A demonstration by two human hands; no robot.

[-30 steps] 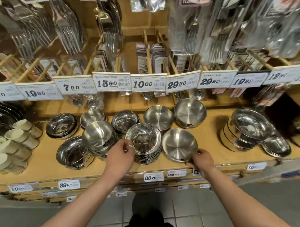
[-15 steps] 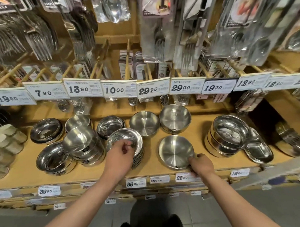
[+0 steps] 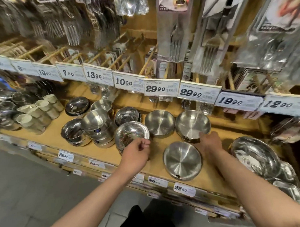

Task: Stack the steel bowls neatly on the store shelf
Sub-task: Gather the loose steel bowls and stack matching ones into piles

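**Both arms extended, hands apart**

Left hand [image 3: 136,155]: forearm reaches up from lower left, wrist straight, fingers loosely curled, thumb and forefinger tips close together; whether they pinch anything is unclear. Right hand [image 3: 209,141]: forearm comes in from lower right, back of hand up, fingers stretched forward, motion-blurred.

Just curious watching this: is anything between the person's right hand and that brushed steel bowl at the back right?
Nothing visible. The right hand already reaches the near rim of the back bowl; the flat bowl sits beside the forearm, nearer the shelf's front edge.
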